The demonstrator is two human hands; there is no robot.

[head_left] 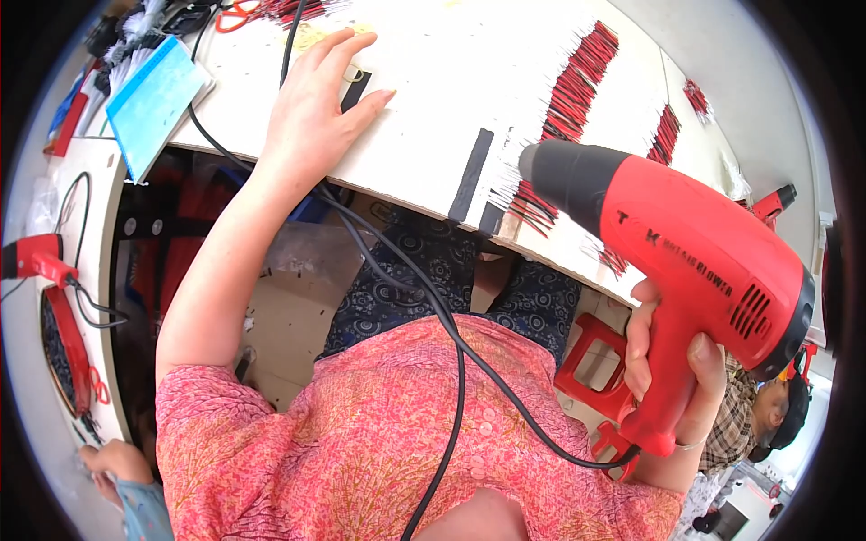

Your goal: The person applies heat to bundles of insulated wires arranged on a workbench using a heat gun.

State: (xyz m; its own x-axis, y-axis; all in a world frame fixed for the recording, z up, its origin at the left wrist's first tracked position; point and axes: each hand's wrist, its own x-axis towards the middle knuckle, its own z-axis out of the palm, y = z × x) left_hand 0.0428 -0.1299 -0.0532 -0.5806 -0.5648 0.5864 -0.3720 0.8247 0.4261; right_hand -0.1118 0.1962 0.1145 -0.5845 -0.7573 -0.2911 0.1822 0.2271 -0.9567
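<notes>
At three o'clock, the right hand (709, 371) wraps its fingers round the red blower's (699, 239) handle, likely to aim it. The left hand (311, 113), fingers wide, is over the tabletop (433, 99) at eleven. Wires (579, 86) lie lined up at one, maybe to stay neat.

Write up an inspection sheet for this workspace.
Surface: white flat tabletop, long black strips near its front.
Job's things: red and black plastic heat gun; rows of thin red and black wires.
Clutter: blue rectangular booklet.
Hands: bare right hand grips the heat gun's handle; bare left hand is open over the tabletop.
Cables: black cord runs from the handle past the pink patterned shirt.
Surroundings: gun-shaped red tool at left; co-worker in plaid shirt at right.
</notes>
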